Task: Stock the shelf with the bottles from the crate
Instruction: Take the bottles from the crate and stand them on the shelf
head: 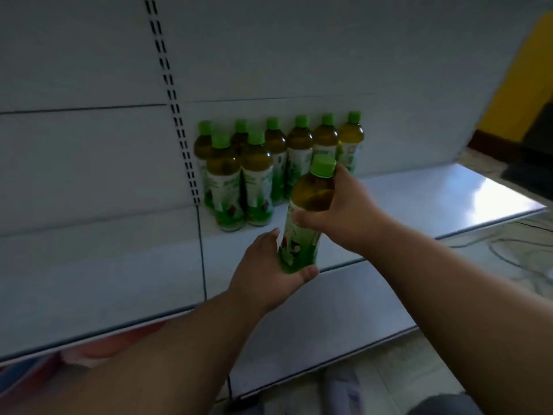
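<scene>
While both forearms were stretched forward from the bottom of the view, one bottle (308,211) was gripped between two hands above the front part of the white shelf (419,202). The left hand (263,274) was cupped around the bottle's base, with its thumb pressed under the bottom edge and its fingers wrapped behind the green label. The right hand (344,211) was closed around the upper body, its thumb laid across the front just below the amber liquid and its fingers curled behind the shoulder, close to the green cap (322,165). The bottle was thus held at both ends, the lower end nearest the camera and the cap end farther away. Its long axis was kept nearly upright, tilted slightly so that the cap pointed up and a little to the right, toward the back panel. Whether the base was touching the shelf surface could not be told, since it was covered by the left hand.

Behind the held bottle, a group of standing bottles (257,181) was seen at the rear of the shelf, arranged in two rows: two in front and six along the back panel (299,55). All were upright with green caps on top. A slotted upright (176,115) was seen just left of them.
</scene>
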Available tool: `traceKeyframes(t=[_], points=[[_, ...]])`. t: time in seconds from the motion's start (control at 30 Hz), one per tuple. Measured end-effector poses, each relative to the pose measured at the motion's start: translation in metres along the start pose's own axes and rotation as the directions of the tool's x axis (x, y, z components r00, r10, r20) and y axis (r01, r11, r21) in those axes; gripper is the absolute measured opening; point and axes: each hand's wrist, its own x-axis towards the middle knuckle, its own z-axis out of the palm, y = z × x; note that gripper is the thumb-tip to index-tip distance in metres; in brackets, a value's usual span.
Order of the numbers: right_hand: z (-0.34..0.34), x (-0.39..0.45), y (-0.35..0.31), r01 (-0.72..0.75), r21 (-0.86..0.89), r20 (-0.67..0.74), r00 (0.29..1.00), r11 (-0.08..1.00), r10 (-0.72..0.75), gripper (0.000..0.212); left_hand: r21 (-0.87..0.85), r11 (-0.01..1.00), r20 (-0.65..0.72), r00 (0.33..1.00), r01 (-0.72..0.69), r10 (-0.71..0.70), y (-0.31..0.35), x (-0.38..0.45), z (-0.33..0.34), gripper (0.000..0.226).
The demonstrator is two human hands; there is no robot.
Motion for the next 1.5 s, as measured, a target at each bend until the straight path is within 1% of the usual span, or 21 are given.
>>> traceKeyframes(t=[0.1,0.17,0.23,0.27,0.3,0.4,0.43,0.5,0.57,0.63,0.73,0.87,1.0,1.1,1.2,1.27,1.3,1.33,1.4,1.5], points=[[0.017,0.037,0.018,0.045,-0.054,0.029,0.999,0.998,-0.043,0.084,0.035,0.993,-0.044,0.993,0.112,-0.111,-0.015,0.024,0.012,0.114],[0.023,0.061,0.026,0.053,-0.120,0.047,0.998,0.991,-0.048,0.090,0.073,0.984,-0.057,0.985,0.164,-0.160,-0.021,0.037,0.019,0.114],[0.023,0.079,0.032,0.036,-0.160,0.046,0.999,0.986,-0.029,0.088,0.130,0.973,-0.059,0.981,0.189,-0.183,-0.023,0.043,0.026,0.109],[0.023,0.086,0.036,0.026,-0.151,0.028,0.999,0.988,-0.022,0.085,0.174,0.965,-0.075,0.979,0.198,-0.187,-0.023,0.045,0.029,0.106],[0.024,0.090,0.041,0.011,-0.120,0.005,1.000,0.993,-0.011,0.083,0.232,0.951,-0.082,0.978,0.204,-0.190,-0.023,0.047,0.032,0.103],[0.030,0.084,0.064,-0.061,-0.048,-0.039,0.997,0.997,0.059,0.083,0.402,0.891,-0.042,0.977,0.210,-0.211,-0.021,0.051,0.041,0.101],[0.032,0.080,0.070,-0.083,-0.066,-0.035,0.996,0.994,0.081,0.079,0.435,0.876,-0.020,0.975,0.208,-0.221,-0.020,0.051,0.041,0.101],[0.037,0.074,0.079,-0.113,-0.131,-0.026,0.994,0.985,0.111,0.065,0.475,0.858,0.033,0.970,0.196,-0.240,-0.019,0.051,0.039,0.099],[0.039,0.073,0.081,-0.126,-0.167,-0.041,0.992,0.978,0.121,0.055,0.494,0.849,0.063,0.967,0.186,-0.248,-0.020,0.051,0.037,0.099],[0.042,0.075,0.083,-0.110,-0.189,-0.046,0.994,0.976,0.103,0.051,0.503,0.843,0.067,0.964,0.189,-0.256,-0.020,0.051,0.036,0.099],[0.048,0.087,0.086,-0.077,-0.208,-0.040,0.997,0.975,0.070,0.052,0.520,0.832,0.067,0.962,0.194,-0.266,-0.019,0.052,0.037,0.099],[0.059,0.110,0.086,-0.095,-0.189,-0.062,0.995,0.977,0.084,0.052,0.550,0.815,0.079,0.961,0.181,-0.267,-0.019,0.054,0.037,0.097],[0.067,0.121,0.086,-0.127,-0.193,-0.074,0.991,0.973,0.114,0.054,0.560,0.809,0.090,0.957,0.180,-0.275,-0.023,0.054,0.039,0.097],[0.066,0.110,0.086,-0.147,-0.178,-0.085,0.987,0.973,0.133,0.065,0.559,0.813,0.100,0.960,0.163,-0.261,-0.023,0.055,0.038,0.096],[0.053,0.084,0.085,-0.099,-0.263,-0.076,0.994,0.960,0.082,0.073,0.553,0.818,0.130,0.954,0.156,-0.270,-0.022,0.055,0.032,0.097],[0.034,0.061,0.084,-0.111,-0.355,-0.049,0.994,0.928,0.100,0.074,0.556,0.819,0.152,0.951,0.142,-0.268,-0.017,0.054,0.026,0.097],[0.024,0.048,0.084,-0.132,-0.405,-0.036,0.991,0.905,0.129,0.074,0.557,0.821,0.155,0.955,0.128,-0.254,-0.012,0.053,0.022,0.097],[0.011,0.032,0.082,-0.170,-0.449,-0.038,0.985,0.877,0.171,0.074,0.555,0.827,0.164,0.964,0.085,-0.209,-0.002,0.052,0.019,0.095],[-0.019,-0.002,0.075,-0.261,-0.519,-0.059,0.961,0.814,0.270,0.072,0.524,0.850,0.193,0.979,-0.051,-0.061,0.026,0.047,0.017,0.086],[-0.070,-0.053,0.063,-0.409,-0.599,-0.142,0.901,0.689,0.411,0.067,0.402,0.877,0.261,0.951,-0.263,0.165,0.077,0.032,0.023,0.077]])
